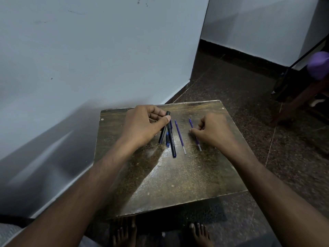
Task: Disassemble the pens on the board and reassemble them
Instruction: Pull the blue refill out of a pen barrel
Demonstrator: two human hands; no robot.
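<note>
A worn brown board carries the pen parts. My left hand pinches a black pen barrel, its lower end near the board. Beside it lie a long black pen body and a short blue piece. A loose purple refill lies just right of them. My right hand rests on the board with its fingers closed on a second purple refill, whose ends stick out above and below the hand.
A white wall stands close along the left and far side of the board. Dark speckled floor surrounds it. A wooden furniture leg and a purple object are at the right. My bare feet show below the board's near edge.
</note>
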